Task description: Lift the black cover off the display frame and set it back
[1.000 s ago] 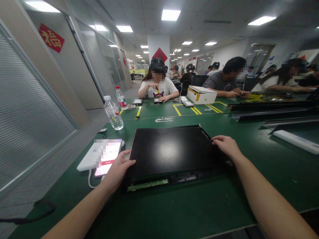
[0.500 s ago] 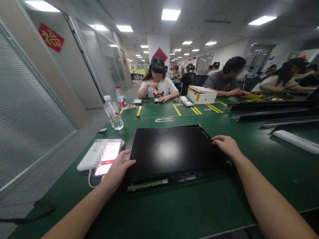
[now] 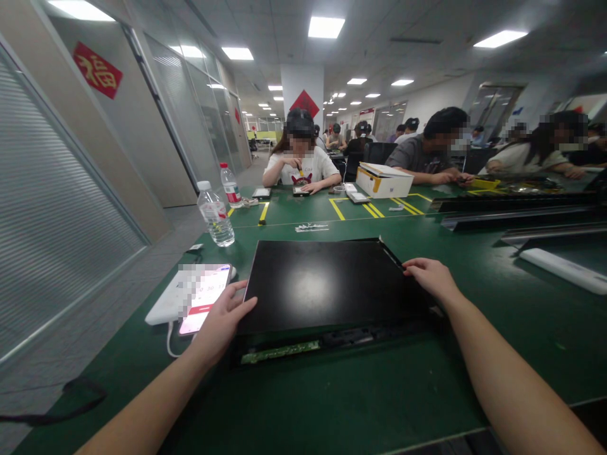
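On the dark green surface [image 3: 355,404], the flat, glossy black panel [image 3: 308,284] lies at twelve o'clock, likely stiff, slick and fragile, best held by its edges; the left hand [image 3: 225,316] pinches its nine-o'clock edge, the right hand [image 3: 434,278] the thin black frame's [image 3: 353,336] two-o'clock rim.
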Demonstrator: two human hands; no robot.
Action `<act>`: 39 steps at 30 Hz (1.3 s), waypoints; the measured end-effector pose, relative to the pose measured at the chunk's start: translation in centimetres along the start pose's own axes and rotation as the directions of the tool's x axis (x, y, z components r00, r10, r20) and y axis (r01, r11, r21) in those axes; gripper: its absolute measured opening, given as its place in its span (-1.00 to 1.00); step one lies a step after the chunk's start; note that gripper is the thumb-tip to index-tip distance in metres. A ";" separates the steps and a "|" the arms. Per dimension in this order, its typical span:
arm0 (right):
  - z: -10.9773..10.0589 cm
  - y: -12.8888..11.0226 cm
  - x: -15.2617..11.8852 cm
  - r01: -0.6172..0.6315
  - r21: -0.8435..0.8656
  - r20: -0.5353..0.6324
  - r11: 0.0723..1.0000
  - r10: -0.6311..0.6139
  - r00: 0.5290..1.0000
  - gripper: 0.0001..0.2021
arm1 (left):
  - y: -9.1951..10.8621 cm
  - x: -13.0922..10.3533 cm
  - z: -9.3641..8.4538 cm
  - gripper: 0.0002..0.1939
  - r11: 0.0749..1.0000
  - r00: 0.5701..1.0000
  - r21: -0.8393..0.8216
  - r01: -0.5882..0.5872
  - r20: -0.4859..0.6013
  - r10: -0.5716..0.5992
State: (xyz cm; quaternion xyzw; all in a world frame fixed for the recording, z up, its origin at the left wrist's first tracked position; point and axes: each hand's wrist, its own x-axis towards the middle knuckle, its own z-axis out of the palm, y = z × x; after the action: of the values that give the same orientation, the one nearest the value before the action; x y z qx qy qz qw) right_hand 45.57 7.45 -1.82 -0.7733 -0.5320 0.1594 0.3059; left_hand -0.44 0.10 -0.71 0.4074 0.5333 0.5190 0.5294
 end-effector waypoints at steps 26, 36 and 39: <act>0.0 -0.1 0.1 0.019 -0.012 -0.009 1.000 -0.019 1.000 -0.77 | -2.6 2.0 -2.2 -0.45 0.827 0.976 0.532 -0.179 -0.007 0.215; -0.2 -0.2 0.0 0.011 0.002 0.019 1.000 -0.011 1.000 -0.76 | -2.1 1.8 -2.0 -0.44 0.730 0.973 0.659 -0.182 0.013 0.231; -0.2 -0.1 0.1 0.003 0.009 0.020 1.000 -0.003 1.000 -0.75 | -2.1 1.7 -2.0 -0.47 0.718 0.970 0.670 -0.190 0.016 0.242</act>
State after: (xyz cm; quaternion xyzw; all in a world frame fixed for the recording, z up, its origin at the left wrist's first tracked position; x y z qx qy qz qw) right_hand 45.63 7.50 -1.60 -0.7695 -0.5354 0.1690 0.3044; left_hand -2.34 1.29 -3.25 0.6097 0.6508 0.3668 0.2649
